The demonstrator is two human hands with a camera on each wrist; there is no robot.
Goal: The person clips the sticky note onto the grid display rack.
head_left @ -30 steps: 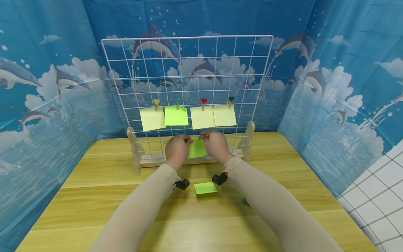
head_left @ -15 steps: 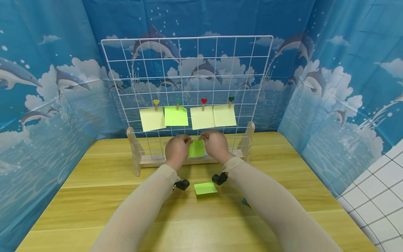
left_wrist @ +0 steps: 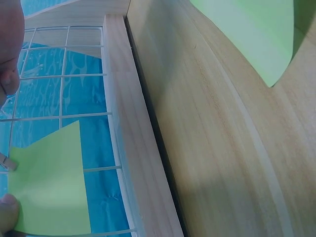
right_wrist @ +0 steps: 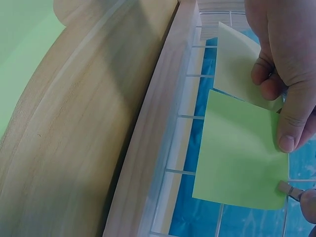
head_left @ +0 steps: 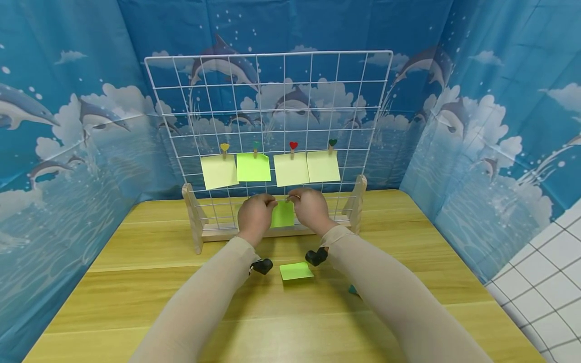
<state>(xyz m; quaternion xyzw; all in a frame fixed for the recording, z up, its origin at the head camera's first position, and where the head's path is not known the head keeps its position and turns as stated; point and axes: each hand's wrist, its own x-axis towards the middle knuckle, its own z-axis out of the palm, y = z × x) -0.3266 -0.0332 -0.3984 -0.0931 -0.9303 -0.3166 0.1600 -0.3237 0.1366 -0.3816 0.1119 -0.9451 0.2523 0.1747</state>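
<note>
A lime-green sticky note hangs against the lower part of the white wire grid. My left hand pinches its upper left edge between thumb and fingers. At the upper right corner, my right hand pinches a small wooden clothespin, whose tip meets the paper's edge in the right wrist view. A paler note hangs behind my left hand, mostly hidden in the head view. Higher up, a row of several notes, including a bright green one, hangs from heart-topped clothespins such as the red one.
On the wooden table, another green note lies between my forearms. A teal piece peeks out beside my right sleeve. The grid stands in a wooden base, with a dolphin-print curtain around it.
</note>
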